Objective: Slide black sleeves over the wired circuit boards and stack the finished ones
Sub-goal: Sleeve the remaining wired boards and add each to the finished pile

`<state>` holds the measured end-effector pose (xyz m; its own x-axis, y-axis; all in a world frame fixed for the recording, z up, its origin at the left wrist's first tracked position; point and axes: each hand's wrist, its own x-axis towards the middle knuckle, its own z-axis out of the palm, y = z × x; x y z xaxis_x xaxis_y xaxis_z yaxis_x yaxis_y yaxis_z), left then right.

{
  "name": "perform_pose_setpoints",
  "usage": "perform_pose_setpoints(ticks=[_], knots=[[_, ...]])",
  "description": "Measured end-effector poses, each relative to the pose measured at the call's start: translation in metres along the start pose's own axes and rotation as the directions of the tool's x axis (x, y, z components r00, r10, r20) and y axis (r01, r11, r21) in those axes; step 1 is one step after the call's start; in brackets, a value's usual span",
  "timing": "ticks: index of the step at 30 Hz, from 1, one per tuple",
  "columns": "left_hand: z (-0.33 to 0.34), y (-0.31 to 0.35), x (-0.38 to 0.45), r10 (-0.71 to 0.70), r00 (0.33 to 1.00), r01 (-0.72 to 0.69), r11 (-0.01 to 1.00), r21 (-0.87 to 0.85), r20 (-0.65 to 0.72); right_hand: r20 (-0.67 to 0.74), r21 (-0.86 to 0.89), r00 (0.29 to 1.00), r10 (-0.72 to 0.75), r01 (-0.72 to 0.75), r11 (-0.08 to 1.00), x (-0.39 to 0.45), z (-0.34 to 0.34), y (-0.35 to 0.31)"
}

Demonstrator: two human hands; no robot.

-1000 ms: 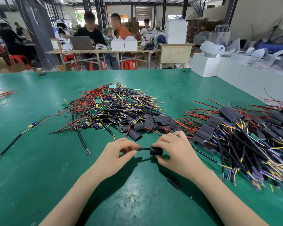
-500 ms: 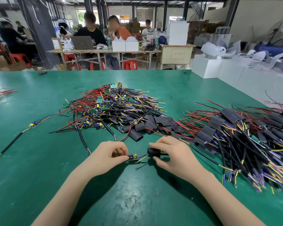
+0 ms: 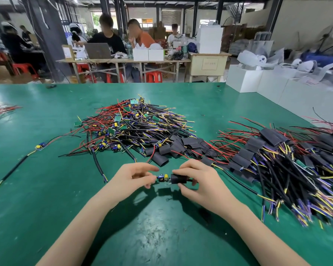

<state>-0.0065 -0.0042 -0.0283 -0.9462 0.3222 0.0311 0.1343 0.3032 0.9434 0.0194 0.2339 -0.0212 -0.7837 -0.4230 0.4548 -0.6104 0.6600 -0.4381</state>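
A small circuit board (image 3: 161,178) with yellow and blue parts hangs just above the green table (image 3: 161,237). My left hand (image 3: 135,176) pinches its left end. My right hand (image 3: 198,179) grips a black sleeve (image 3: 178,179) right beside the board's right end, on the board's wires. Behind my hands lies a pile of bare wired boards (image 3: 135,127) with loose black sleeves (image 3: 173,148) along its near edge. To the right spreads a stack of sleeved boards (image 3: 277,160).
A single wired board (image 3: 39,146) with a black cable lies at the left. Red wires (image 3: 2,108) lie at the far left edge. White boxes (image 3: 267,83) stand past the table's right side. People sit at a far table (image 3: 123,61).
The black sleeve has slid right along the cable and the circuit board has come out of my left hand's grip into view between both hands. Sleeve and board now nearly touch.
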Motion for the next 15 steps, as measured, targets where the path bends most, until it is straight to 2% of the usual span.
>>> perform_pose_setpoints(ticks=[3, 8, 15], knots=[[0.0017, -0.0013, 0.0008, -0.061, 0.998, 0.060, 0.998, 0.020, 0.027, -0.007, -0.002, 1.000, -0.015, 0.015, 1.000, -0.0006, 0.0022, -0.0003], [0.0042, -0.0014, 0.0010, -0.141, 0.990, 0.139, 0.983, -0.122, -0.003, -0.029, -0.002, 0.999, -0.037, 0.037, 0.999, -0.0012, 0.0052, 0.0012], [0.0030, 0.0010, 0.0001, -0.104, 0.994, 0.095, 0.972, -0.213, -0.027, -0.033, -0.048, 0.999, -0.039, 0.038, 0.998, -0.0019, 0.0067, 0.0030]])
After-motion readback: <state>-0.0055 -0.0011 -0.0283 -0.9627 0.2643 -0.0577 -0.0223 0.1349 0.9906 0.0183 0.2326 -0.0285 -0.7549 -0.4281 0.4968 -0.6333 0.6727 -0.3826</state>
